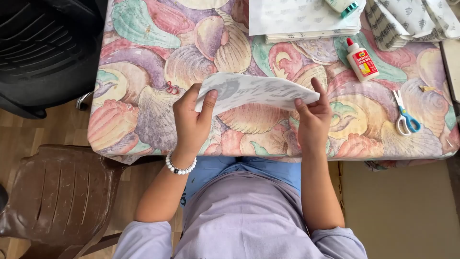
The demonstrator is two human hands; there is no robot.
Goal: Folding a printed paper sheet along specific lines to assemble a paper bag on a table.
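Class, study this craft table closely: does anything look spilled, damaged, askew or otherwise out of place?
Nothing stands out. Both hands, left hand and right hand, hold a bent sheet of paper above the tablecloth. The glue bottle lies capped with no spill, and the scissors lie closed nearby.

Left hand [191,121], right hand [314,120] pinched.

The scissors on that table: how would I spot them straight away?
Start at the table's shell-patterned cloth and go to its right end, past the person's right hand. The scissors lie flat there, just below the white glue bottle. Their blue handle loops and white blades set them apart from the papers nearby.
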